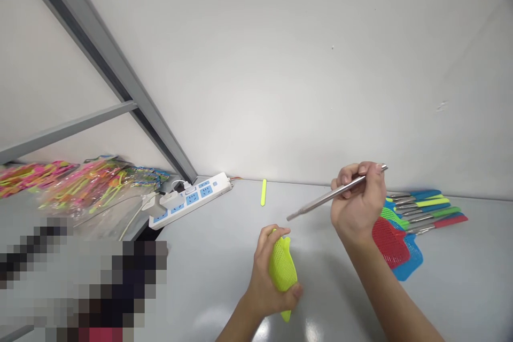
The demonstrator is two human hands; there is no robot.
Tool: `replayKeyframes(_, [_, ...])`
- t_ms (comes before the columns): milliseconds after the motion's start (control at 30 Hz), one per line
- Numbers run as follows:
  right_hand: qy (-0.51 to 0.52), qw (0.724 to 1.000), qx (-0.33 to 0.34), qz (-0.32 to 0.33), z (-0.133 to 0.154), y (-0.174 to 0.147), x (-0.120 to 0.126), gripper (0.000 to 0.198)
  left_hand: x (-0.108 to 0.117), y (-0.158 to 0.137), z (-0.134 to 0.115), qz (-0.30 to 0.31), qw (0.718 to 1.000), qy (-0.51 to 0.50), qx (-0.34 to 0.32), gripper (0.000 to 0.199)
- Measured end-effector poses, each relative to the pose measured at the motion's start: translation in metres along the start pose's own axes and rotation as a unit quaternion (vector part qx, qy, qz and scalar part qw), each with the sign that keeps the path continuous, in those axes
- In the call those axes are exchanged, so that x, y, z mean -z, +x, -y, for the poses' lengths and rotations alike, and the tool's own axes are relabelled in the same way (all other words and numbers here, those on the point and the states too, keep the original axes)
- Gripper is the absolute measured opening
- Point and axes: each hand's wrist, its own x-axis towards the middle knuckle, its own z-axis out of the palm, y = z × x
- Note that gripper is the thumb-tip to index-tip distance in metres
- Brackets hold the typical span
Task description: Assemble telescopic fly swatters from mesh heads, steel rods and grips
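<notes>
My left hand [268,278] grips a yellow-green, hand-shaped fly swatter head [284,264] by its sides, thumb on the near edge and fingers at the far edge. Between the fingers and thumb of my right hand [358,197] is a metal telescopic rod [324,197]. Its thin end points down and left, above the swatter head and apart from it. A yellow-green handle sleeve [263,192] lies by itself on the table near the wall.
To the right lie several fly swatters with coloured handles [435,208], their red head [388,243] and blue head [411,262] partly overlapping. A white power strip [192,200] with plugs stands at left. Beyond the metal frame [120,91] are bagged colourful items [92,184].
</notes>
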Motion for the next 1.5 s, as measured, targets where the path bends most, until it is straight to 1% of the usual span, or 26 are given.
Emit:
replayKeyframes(100, [0.020,0.999,-0.022,-0.014,-0.005,0.001,-0.004,0.026,-0.002,-0.001,-0.001,-0.005,1.000,-0.006,0.005,0.062])
replayKeyframes(200, [0.044,0.997,-0.053,-0.021,-0.010,0.004,-0.001,0.024,-0.005,-0.003,-0.001,0.002,1.000,-0.024,0.012,0.064])
replayKeyframes(333, [0.068,0.994,-0.086,-0.029,-0.017,0.002,0.006,0.022,-0.011,-0.005,0.001,0.025,0.998,-0.042,0.027,0.070])
replayKeyframes(567, [0.042,0.991,-0.128,-0.002,-0.022,0.002,0.007,0.028,-0.013,-0.005,0.002,0.058,0.997,-0.043,0.028,0.078])
replayKeyframes(867, [0.019,0.991,-0.129,-0.002,-0.028,0.000,0.007,0.026,-0.014,-0.008,0.004,0.057,0.996,-0.041,0.057,0.080])
replayKeyframes(1033, [-0.007,0.990,-0.138,0.035,-0.027,0.001,0.006,0.027,-0.013,-0.009,0.003,0.074,0.994,0.012,0.083,0.085])
replayKeyframes(1233, [-0.013,0.987,-0.135,0.082,-0.024,0.000,0.004,0.025,-0.012,-0.010,0.006,0.086,0.992,0.045,0.085,0.086])
replayKeyframes(1333, [-0.003,0.985,-0.143,0.099,-0.023,-0.001,0.003,0.025,-0.012,-0.010,0.006,0.096,0.993,0.015,0.071,0.084])
replayKeyframes(1433, [0.010,0.980,-0.165,0.111,-0.023,-0.002,0.002,0.026,-0.012,-0.010,0.003,0.110,0.991,-0.061,0.045,0.080])
replayKeyframes(1500, [0.018,0.980,-0.170,0.107,-0.023,-0.003,0.002,0.027,-0.012,-0.010,0.001,0.107,0.987,-0.115,0.037,0.075])
